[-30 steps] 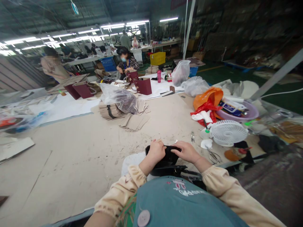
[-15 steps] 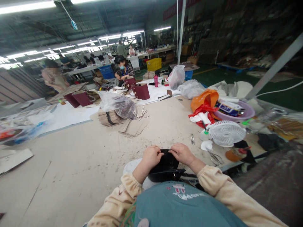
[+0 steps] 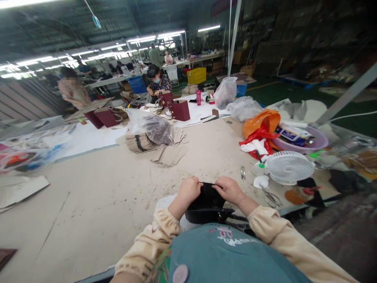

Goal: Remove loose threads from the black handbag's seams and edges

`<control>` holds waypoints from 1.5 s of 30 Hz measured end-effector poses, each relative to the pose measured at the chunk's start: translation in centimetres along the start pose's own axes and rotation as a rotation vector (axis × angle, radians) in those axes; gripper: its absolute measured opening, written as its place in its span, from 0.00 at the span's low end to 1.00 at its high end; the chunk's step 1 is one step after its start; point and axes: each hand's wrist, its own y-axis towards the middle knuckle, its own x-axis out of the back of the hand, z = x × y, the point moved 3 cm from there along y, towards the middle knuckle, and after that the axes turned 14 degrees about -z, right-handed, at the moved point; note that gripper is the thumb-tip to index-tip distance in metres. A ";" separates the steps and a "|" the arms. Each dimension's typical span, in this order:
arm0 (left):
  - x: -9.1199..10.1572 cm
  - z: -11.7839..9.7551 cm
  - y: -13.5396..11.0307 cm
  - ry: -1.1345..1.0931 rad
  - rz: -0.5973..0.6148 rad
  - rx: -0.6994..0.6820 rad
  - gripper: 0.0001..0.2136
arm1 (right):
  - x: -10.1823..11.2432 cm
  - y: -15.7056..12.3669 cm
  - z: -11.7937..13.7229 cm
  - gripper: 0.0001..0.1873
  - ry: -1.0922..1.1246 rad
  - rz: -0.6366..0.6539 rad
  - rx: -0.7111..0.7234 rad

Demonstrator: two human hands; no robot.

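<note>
A black handbag (image 3: 207, 198) lies at the table's near edge, against my apron, with its opening towards me. My left hand (image 3: 191, 191) is closed on the left part of its far rim, thumb and fingers pinching the edge. Further right along the same rim, my right hand (image 3: 229, 190) pinches it too. A dark strap trails from the bag's right side under my right forearm. White sheeting (image 3: 165, 201) shows beneath the bag. Beyond my right hand lie small thread snips (image 3: 243, 173) and a pair of scissors (image 3: 271, 197).
To the right stand a white fan (image 3: 290, 168), a glue bottle (image 3: 297, 195) and a purple basin (image 3: 319, 137). Ahead are stacked card pieces (image 3: 140, 142) under a plastic bag (image 3: 153, 125), and maroon handbags (image 3: 179, 110). A co-worker (image 3: 158, 81) sits across the table.
The whole view has shifted slightly, so the table things appear a little further right. Both hands keep their hold on the bag's rim.
</note>
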 end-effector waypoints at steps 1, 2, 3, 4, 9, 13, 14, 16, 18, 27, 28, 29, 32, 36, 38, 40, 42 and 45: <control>-0.1 0.0 0.1 0.003 0.004 0.007 0.12 | 0.0 0.0 -0.1 0.15 0.004 0.001 -0.002; -0.1 0.0 0.1 0.005 0.007 0.013 0.12 | -0.1 0.0 -0.1 0.15 0.008 0.001 -0.005; -0.1 0.0 0.2 0.007 0.009 0.019 0.12 | -0.1 0.0 -0.2 0.14 0.012 0.002 -0.007; -0.1 0.0 0.2 0.009 0.012 0.025 0.12 | -0.1 0.1 -0.2 0.14 0.016 0.003 -0.010; -0.2 -0.2 0.3 0.016 0.013 0.048 0.12 | 0.0 0.3 -0.2 0.15 0.019 0.011 -0.028; -0.3 -0.2 0.2 0.018 -0.001 0.058 0.12 | 0.4 0.2 -0.4 0.17 0.021 0.036 -0.038; -0.3 -0.2 0.2 0.016 -0.005 0.057 0.12 | 0.5 0.3 -0.4 0.18 0.024 0.049 -0.039; -0.3 -0.2 0.0 0.010 -0.010 0.055 0.12 | 0.7 0.4 -0.3 0.18 0.018 0.082 -0.039; -0.3 -0.2 -0.1 0.005 -0.015 0.055 0.12 | 0.6 0.8 0.0 0.19 -0.021 0.121 -0.035; -0.1 0.5 -0.4 -0.015 -0.018 0.009 0.13 | -1.3 2.6 2.1 0.12 -0.110 0.151 0.033; 0.1 0.6 -0.5 -0.025 -0.012 -0.010 0.13 | -1.3 2.5 2.1 0.12 -0.111 0.146 0.039; 0.3 0.8 -0.6 -0.035 -0.008 -0.026 0.12 | -1.3 2.4 2.1 0.12 -0.111 0.142 0.044; 0.8 1.6 -0.7 -0.053 -0.021 -0.041 0.11 | -1.1 2.1 1.9 0.12 -0.113 0.126 0.043; 1.0 2.6 -0.6 -0.049 -0.041 -0.020 0.11 | -1.1 2.0 1.6 0.13 -0.106 0.113 0.037; 0.9 2.7 -0.5 -0.045 -0.051 -0.008 0.11 | -1.2 2.1 1.5 0.13 -0.102 0.111 0.033; 0.7 2.8 -0.6 -0.038 -0.064 0.010 0.12 | -1.2 2.1 1.5 0.13 -0.101 0.109 0.028; 0.5 2.7 -0.7 -0.032 -0.073 0.030 0.13 | -1.3 2.1 1.5 0.13 -0.102 0.108 0.024; 0.4 2.7 -0.8 -0.024 -0.079 0.058 0.13 | -1.2 2.2 1.6 0.13 -0.101 0.107 0.022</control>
